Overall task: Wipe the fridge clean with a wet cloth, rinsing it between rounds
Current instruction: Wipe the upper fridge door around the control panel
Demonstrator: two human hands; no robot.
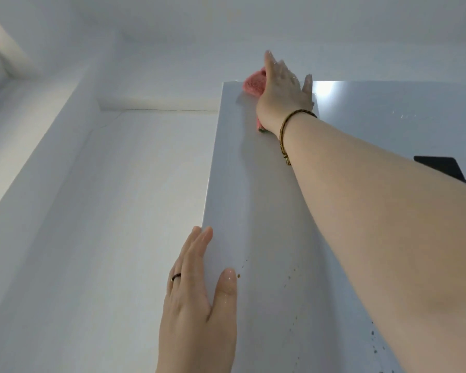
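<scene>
The grey fridge door (258,200) rises in front of me, seen from below. My right hand (283,90) is stretched up to the door's top left corner and presses a pink cloth (254,83) flat against it; part of the cloth sticks out left of my palm and a bit shows under my wrist. My left hand (199,297) lies flat on the door's left edge lower down, fingers along the side and thumb on the front. Small brown and dark spots (238,275) dot the door near my thumb and further down.
A white wall (105,211) stands left of the fridge, with a ledge and ceiling beam (51,98) above it. A black panel (439,168) sits on the door at the right, partly behind my forearm. The white ceiling (253,28) is close above the fridge top.
</scene>
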